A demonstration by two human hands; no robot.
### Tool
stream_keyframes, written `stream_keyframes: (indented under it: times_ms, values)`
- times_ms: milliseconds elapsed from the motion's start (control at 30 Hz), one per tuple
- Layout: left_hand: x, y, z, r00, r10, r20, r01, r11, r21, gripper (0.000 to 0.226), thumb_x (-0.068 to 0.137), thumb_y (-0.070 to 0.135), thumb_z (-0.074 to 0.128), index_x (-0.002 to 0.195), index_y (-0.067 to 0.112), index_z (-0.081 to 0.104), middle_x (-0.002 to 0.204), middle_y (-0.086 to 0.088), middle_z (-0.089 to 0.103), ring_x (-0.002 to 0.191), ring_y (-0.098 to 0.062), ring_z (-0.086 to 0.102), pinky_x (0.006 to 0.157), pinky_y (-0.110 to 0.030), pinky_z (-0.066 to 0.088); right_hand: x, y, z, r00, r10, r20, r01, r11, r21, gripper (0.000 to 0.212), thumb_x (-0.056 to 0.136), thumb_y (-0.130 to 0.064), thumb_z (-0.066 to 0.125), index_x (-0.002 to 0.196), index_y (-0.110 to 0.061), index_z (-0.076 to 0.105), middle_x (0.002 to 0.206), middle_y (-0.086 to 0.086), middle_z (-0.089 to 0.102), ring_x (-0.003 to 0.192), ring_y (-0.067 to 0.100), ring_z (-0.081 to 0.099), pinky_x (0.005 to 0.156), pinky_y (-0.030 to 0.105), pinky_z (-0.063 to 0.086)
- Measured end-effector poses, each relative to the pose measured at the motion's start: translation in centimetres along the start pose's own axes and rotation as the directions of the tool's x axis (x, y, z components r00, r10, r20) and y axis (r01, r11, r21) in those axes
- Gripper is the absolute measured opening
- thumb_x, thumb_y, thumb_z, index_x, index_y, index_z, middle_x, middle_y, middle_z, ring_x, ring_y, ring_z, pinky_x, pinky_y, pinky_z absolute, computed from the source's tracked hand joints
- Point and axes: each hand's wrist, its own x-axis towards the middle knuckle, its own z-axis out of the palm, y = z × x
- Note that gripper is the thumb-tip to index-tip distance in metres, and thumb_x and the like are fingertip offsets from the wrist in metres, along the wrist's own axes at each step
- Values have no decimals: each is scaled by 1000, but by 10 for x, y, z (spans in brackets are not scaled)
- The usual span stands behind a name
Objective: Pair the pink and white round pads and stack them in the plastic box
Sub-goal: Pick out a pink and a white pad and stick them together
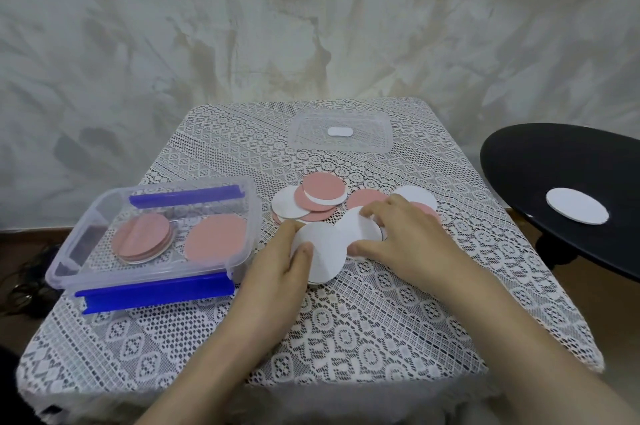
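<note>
Left hand pinches the near white pad; right hand grips a second white pad, likely aligning them for the plastic box.

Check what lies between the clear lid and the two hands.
Head view: a loose heap of pink and white pads on the lace cloth, nearer the left hand and right hand than the lid; bare cloth beyond it.
</note>
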Motion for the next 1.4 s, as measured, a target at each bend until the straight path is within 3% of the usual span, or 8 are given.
stream_keyframes:
  times_ms: [200,367,533,700,900,1100,1267,1400]
  values:
    - [1,-1,0,1000,-7,-12,7,1000,8,20,105,25,44,119,36,54,109,19,66,100,8,57,87,-26,50,4,6,-1,999,2,-51,9,975,221,22,93,-37,68,95,-26,50,87,-5,61,79,17,58,69,36,46]
    - [1,-4,1,999,-1,-36,2,1000,10,22,105,26,45,122,35,54,102,18,66,91,5,59,75,-23,47,0,14,-4,996,-16,-93,50,926,375,6,101,-32,56,96,-31,57,93,-11,65,87,12,59,70,32,44]
    - [-2,-4,2,999,15,-32,-15,1000,-24,26,106,23,42,122,37,55,77,23,63,71,3,56,63,-19,40,-13,7,-9,997,-23,-73,60,820,570,14,106,-26,48,98,-33,58,73,-14,59,65,-2,52,63,22,40]
    - [-13,2,4,999,36,5,-35,995,-97,23,107,31,39,113,41,58,62,23,58,57,1,48,53,-16,39,-29,-13,6,996,-94,14,70,832,551,16,106,-27,47,105,-22,62,68,0,61,50,2,57,53,29,48]
    - [-17,-1,2,997,83,-5,-83,995,51,24,101,32,56,122,43,55,105,17,70,94,-2,64,81,-39,55,-38,-18,16,983,-181,-27,168,836,523,8,100,-33,56,95,-32,62,79,-10,66,63,12,64,64,43,57]
    - [-20,4,-2,992,117,-54,-95,947,306,13,100,39,51,111,33,56,82,10,65,74,-7,60,70,-42,53,-50,-15,4,958,-263,-116,277,952,133,18,100,-49,52,101,-34,62,72,-12,59,63,3,54,57,25,39]
    - [-26,9,-1,988,150,-39,-126,925,359,11,101,37,50,111,32,51,72,10,55,70,-10,54,59,-33,38,-55,-18,12,950,-292,-108,303,947,109,19,103,-42,50,90,-30,54,62,-10,56,57,5,51,56,28,38]
    - [-27,9,-3,974,219,-48,-189,918,349,5,101,41,48,105,38,48,66,10,52,62,-6,50,54,-29,33,-56,-18,10,934,-318,-164,345,922,177,11,103,-43,48,109,-37,55,73,-17,62,65,3,59,61,28,47]
